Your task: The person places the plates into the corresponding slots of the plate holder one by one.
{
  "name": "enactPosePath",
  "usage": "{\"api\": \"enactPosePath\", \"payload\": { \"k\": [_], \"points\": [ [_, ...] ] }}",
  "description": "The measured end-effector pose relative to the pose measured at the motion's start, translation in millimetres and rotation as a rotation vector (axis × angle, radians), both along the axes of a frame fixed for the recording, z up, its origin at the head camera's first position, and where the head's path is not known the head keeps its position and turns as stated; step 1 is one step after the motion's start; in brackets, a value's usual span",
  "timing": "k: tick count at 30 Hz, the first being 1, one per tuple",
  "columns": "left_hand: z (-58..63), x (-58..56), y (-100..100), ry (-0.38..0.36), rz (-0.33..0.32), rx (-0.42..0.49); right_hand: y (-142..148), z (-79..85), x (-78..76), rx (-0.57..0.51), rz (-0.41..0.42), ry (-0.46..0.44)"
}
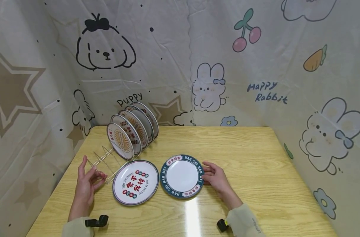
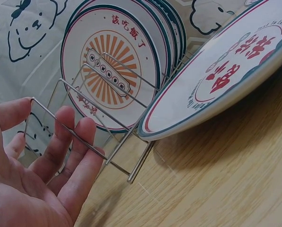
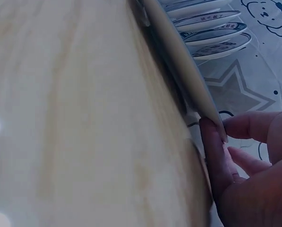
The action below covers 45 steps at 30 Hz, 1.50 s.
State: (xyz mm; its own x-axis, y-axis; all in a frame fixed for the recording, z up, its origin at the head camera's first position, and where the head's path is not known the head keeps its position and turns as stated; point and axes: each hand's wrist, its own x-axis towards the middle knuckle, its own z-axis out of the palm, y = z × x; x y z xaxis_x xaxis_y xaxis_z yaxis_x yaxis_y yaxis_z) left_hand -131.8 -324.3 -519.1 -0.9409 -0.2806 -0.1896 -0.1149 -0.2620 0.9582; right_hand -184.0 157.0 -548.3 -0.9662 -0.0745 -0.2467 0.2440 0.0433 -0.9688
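Observation:
A wire plate rack [image 1: 102, 158] stands at the left, its far half filled with several upright plates [image 2: 115, 42]. My left hand [image 1: 87, 182] holds the rack's near end; in the left wrist view the thumb touches a top corner and bent fingers lie against the wire. Beside the rack is a white plate [image 1: 135, 194] with red characters, face up. To its right, a white plate with a blue-green rim [image 1: 182, 176] is pinched at its right edge by my right hand [image 1: 218, 179], thumb and fingers on either side of the rim [image 3: 197, 90].
Everything stands on a light wooden table [image 1: 242, 158]. A printed cloth [image 1: 162, 82] with cartoon animals hangs behind and along both sides, close to the rack's plates. A dark wrist camera [image 1: 222, 225] sits by the right sleeve [image 1: 245, 220].

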Motion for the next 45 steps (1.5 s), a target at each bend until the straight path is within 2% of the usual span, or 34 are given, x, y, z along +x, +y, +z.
{"api": "enactPosePath", "payload": {
  "k": [7,21,29,34,37,45],
  "points": [
    [-0.3,0.4,-0.2,-0.003,-0.007,-0.006,2.5,5.7,1.5,0.001,0.039,-0.053],
    [-1.3,0.2,-1.0,-0.003,0.003,0.012,8.6,11.3,3.1,-0.02,0.167,-0.067],
    [-0.8,0.6,-0.6,0.003,-0.002,0.005,6.1,14.2,2.6,-0.109,0.135,-0.104],
    [-0.3,0.0,-0.6,-0.007,0.005,-0.008,5.0,14.8,4.3,-0.167,0.172,-0.119],
    [0.0,-0.9,-1.0,-0.018,0.012,-0.018,3.4,12.8,4.6,-0.167,0.188,-0.125],
    [0.1,-0.8,-0.8,-0.034,0.013,-0.024,0.8,10.5,6.3,-0.153,0.157,-0.134]
  ]
}}
